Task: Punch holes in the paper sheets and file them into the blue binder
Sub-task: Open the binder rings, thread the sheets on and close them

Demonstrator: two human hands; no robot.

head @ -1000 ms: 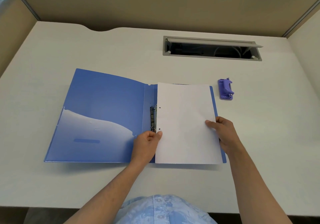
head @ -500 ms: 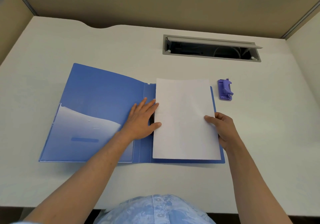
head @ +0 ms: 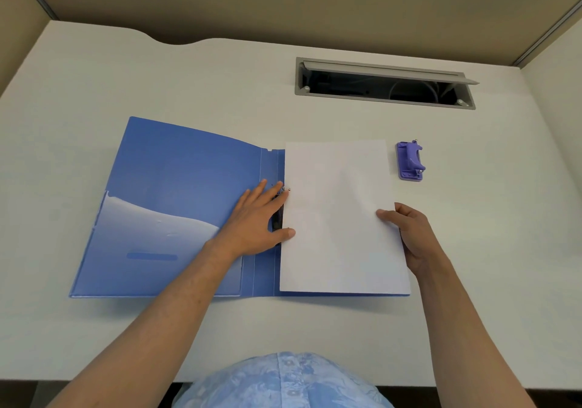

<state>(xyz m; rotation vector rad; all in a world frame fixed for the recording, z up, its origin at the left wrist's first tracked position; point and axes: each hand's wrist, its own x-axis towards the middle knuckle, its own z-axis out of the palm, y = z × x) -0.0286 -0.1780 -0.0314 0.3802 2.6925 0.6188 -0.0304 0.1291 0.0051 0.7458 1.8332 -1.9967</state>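
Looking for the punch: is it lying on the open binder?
No, the purple hole punch sits on the desk, right of the blue binder.

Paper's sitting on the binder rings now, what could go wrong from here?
1. The left hand presses flat over the ring clip, hiding the lower ring; the paper may have missed it.
2. The right hand pinches the paper's far edge; a pull could tear the hole at the upper ring.

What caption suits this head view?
Left hand presses white paper sheets onto open blue plastic binder; right hand steadies them.
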